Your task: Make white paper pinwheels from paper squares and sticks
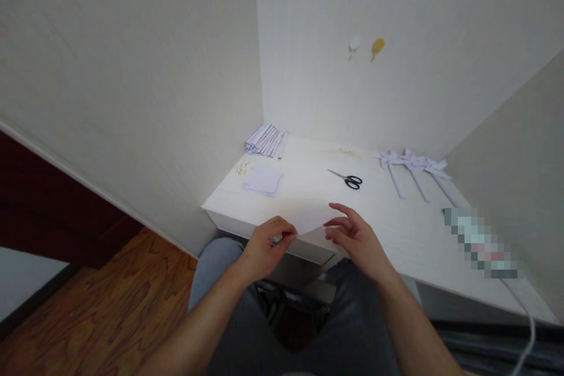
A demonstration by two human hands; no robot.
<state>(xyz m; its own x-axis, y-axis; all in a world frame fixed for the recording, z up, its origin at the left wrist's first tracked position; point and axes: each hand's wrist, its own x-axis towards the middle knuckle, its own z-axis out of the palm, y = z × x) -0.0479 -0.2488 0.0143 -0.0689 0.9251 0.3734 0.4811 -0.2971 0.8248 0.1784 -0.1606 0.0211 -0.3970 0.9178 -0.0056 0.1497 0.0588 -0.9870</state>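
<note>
Sheet (312,218) pinched in L hand (271,241), R hand (355,241) spread at the far side

And we're live at the front edge of the white worktop (396,229), with your thin white sheet right there, its near edge by the lip. Your L hand's got it: thumb and forefinger clamped on the L corner. Your R hand's opposite, approx. level with the L, fingers parted and half curled, tips right by the sheet's R side; contact or a slim gap, can't tell from this angle. Hands well apart, sheet between 'em.

Over to your L: a small stack of white paper (263,180) lying flat, w/ a scatter of tiny pale bits (243,168) just beside it. Behind that, up near the wall corner, a pile of rolled paper sticks (267,141), bunched close.

Centre, beyond your sheet: scissors (351,181), black handles toward your R, blades pointing L. Far R, three white paper pinwheels (414,170) on sticks in a row, heads overlapping nr the back. Closer to you on that side, a pixelated item (480,244), no ID poss., white cord (522,299) running off the near end. Up on the back wall, two hooks: a white hook (354,43) and, to its R, a yellow hook (378,46).
</note>
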